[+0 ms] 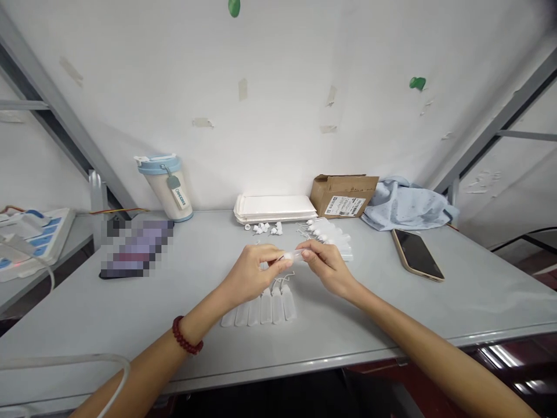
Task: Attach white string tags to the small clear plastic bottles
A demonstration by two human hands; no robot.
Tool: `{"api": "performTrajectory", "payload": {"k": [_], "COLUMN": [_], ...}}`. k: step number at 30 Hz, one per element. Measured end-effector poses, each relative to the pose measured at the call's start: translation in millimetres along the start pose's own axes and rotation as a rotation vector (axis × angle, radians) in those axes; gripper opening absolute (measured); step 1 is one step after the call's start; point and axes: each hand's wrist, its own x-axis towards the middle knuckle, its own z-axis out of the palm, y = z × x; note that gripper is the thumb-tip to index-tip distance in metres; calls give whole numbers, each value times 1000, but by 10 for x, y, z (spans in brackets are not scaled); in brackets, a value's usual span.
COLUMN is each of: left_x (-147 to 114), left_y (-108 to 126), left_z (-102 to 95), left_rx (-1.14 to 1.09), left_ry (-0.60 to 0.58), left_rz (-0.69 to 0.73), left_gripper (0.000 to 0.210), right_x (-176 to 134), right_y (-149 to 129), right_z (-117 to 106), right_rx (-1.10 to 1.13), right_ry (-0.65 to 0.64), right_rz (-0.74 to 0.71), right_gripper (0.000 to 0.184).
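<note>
- Stretching from the wall toward the person, the grey table (478, 290) leaves a broad bare stretch at right, between the right forearm and the side edge.
- A pale blue cloth (404, 203) lies bunched at the back edge, near the right frame post.
- Beside it, a cardboard box (348, 186) sits near the wall.
- A blue-lidded tumbler (163, 186) stands at the back left, well apart from the hands.
- The left hand (255, 270) and right hand (328, 267) meet mid-table, fingertips pinching opposite ends of one small clear bottle (297, 255), held above the surface.
- A phone (418, 255) lies well to the right of them.
- Below the hands, a row of clear bottles (266, 307) lies side by side, a grey strip between it and the front edge.
- White caps (263, 228) lie scattered beyond the hands.
</note>
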Motion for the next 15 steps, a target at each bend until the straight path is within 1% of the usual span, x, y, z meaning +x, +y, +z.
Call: {"api": "performTrajectory", "payload": {"k": [4, 6, 7, 9, 12, 15], "left_x": [-8, -3, 0, 9, 20, 28], "left_y": [-52, -57, -51, -25, 13, 16], "left_z": [41, 47, 44, 31, 4, -11], "left_rx": [211, 236, 224, 151, -34, -170], "left_ry": [27, 28, 29, 27, 13, -46], "left_rz": [173, 176, 146, 48, -98, -189], "left_gripper": [29, 27, 27, 29, 32, 36], "right_x": [23, 33, 36, 33, 16, -2], "right_y": [28, 20, 10, -22, -69, -85], "right_z": [12, 14, 13, 8, -2, -4], "right_rx": [173, 232, 241, 192, 14, -134], "right_ry": [-42, -53, -52, -38, -1, 45], "right_rz": [142, 180, 181, 139, 0, -145], "right_gripper": [38, 38, 38, 37, 34, 29]}}
